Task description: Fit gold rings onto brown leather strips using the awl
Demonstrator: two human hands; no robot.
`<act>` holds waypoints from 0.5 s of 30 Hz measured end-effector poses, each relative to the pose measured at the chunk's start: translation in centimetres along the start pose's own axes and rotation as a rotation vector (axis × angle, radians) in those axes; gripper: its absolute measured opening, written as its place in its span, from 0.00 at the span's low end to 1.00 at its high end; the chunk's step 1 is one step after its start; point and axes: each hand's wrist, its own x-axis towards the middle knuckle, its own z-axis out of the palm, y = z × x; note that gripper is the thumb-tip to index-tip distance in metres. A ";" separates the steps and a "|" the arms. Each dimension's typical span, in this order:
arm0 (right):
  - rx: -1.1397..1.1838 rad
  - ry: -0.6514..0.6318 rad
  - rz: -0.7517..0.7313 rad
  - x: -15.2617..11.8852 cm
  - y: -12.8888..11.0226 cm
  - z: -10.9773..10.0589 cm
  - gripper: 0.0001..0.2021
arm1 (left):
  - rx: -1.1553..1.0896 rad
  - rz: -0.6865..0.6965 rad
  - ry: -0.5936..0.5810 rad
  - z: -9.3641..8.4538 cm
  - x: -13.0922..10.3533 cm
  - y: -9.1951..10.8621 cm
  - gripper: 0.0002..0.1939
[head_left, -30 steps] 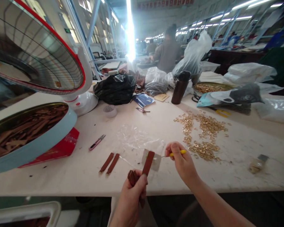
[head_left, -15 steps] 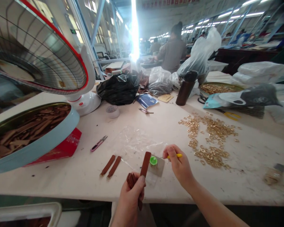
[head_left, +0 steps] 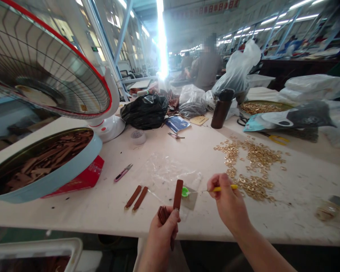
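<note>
Several brown leather strips [head_left: 178, 193] are gripped in my left hand [head_left: 164, 230], one of them standing up between thumb and fingers. My right hand [head_left: 228, 202] pinches a yellow-handled tool [head_left: 225, 187] with a thin metal shaft pointing left. The tip of that shaft reaches a small green cap [head_left: 185, 192], which sits on a grey plate [head_left: 192, 201] just behind the raised strip. Two finished-looking leather straps [head_left: 139, 199] with gold rings at their near ends lie to the left of my left hand. Loose gold rings [head_left: 255, 185] are heaped right of my right hand.
A fan [head_left: 109, 90] and a blue-rimmed tin [head_left: 73, 166] of leather pieces stand at left. Pink thread snips [head_left: 123, 173], a tape roll [head_left: 138, 137] and clear plastic film [head_left: 170, 168] lie on the table. A dark bottle [head_left: 222, 109] stands farther back; a person [head_left: 206, 68] sits beyond.
My right hand has moved right and slightly down with the yellow tool, drawing its thin shaft into view. The raised strip and left hand have shifted slightly right in the picture as the view turned.
</note>
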 end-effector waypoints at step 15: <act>0.307 -0.019 0.070 -4.9 -5.8 -1.1 0.18 | 0.135 0.037 -0.128 1.4 -3.6 0.0 0.23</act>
